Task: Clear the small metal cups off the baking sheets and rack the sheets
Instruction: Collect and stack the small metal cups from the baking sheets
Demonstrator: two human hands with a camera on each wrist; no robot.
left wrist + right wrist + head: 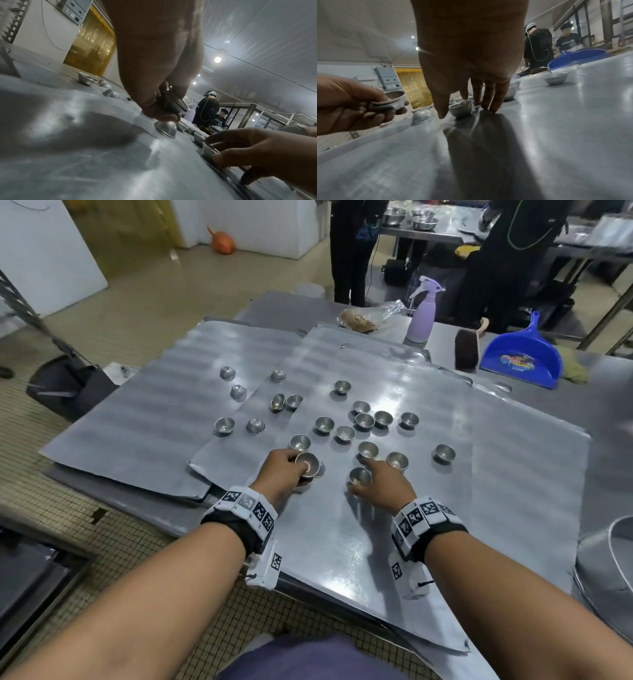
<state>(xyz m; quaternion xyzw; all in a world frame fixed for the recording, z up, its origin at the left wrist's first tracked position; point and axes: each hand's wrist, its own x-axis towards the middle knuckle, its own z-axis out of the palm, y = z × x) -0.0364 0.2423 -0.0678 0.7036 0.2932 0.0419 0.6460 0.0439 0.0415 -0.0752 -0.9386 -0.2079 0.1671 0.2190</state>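
Cups (363, 421) are lying scattered over overlapping baking sheets (445, 474) that are covering the surface, some upright, some upturned. The left hand (282, 470) is gripping a small stack of nested cups (307, 463), its fingers curling round them just above the sheet. The right hand (383, 487) is reaching with loosely spread fingers around one upright cup (360, 476), thumb beside it, fingertips (493, 109) touching the sheet; it is grasping nothing.
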